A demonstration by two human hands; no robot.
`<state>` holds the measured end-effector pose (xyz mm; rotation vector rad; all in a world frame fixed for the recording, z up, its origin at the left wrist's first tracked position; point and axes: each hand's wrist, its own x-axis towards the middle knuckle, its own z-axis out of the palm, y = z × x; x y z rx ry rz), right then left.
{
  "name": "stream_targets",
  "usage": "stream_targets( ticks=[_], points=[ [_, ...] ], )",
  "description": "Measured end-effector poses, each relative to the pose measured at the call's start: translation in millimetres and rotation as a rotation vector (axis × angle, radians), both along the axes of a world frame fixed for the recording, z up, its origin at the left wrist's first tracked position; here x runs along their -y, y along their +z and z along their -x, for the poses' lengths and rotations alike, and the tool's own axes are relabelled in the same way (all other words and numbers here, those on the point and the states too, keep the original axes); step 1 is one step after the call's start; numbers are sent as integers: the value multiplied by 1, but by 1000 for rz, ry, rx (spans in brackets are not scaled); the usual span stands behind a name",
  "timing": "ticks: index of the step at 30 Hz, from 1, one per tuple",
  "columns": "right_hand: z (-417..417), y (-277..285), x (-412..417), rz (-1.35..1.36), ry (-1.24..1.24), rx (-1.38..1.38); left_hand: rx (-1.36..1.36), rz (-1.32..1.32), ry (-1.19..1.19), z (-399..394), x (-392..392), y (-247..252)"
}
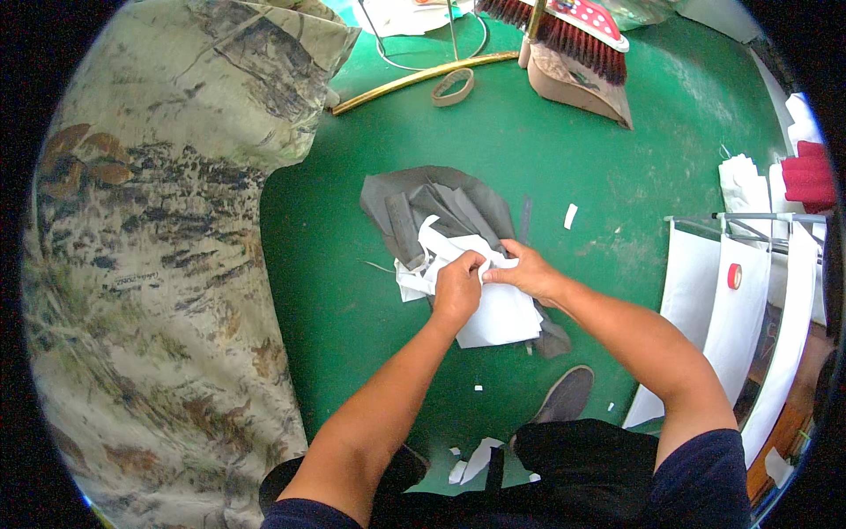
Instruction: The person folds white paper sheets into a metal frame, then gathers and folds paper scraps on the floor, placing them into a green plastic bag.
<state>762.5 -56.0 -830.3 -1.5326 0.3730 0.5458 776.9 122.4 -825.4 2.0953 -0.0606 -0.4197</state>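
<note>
White fabric pieces point(503, 317) lie in a loose pile on the green floor, partly over a crumpled dark grey cloth point(436, 198). My left hand point(458, 284) grips a fold of the white fabric between thumb and curled fingers. Close beside it on the right, my right hand point(525, 268) pinches the same white fabric, its thumb pointing towards the left hand. The grey cloth spreads out beyond both hands, and a corner of dark cloth shows at the pile's lower right. My fingers hide part of the held fabric.
Camouflage-patterned fabric point(165, 264) hangs or lies along the left. Beyond the pile are a beige tape ring point(453, 87), a golden rod point(423, 81), a dustpan point(575, 89) and a red-bristled broom point(581, 43). White panels point(737, 297) on a rack stand at right, with a red tape roll point(734, 276). White scraps point(479, 459) lie near my shoes point(565, 393).
</note>
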Motion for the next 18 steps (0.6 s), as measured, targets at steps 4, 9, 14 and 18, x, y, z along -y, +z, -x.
stream_targets(
  ticks=[4,9,14,18],
  points=[
    [-4,-17,9,96,-9,-63,-98,142,-43,-4,1,3],
    [-7,-28,8,238,17,-9,-244,120,-136,-20,-10,6],
    [-12,-32,0,252,43,-5,-171,186,-22,-43,-33,-6],
    [-8,-39,13,295,50,15,144,-123,462,-80,-66,1]
  ],
)
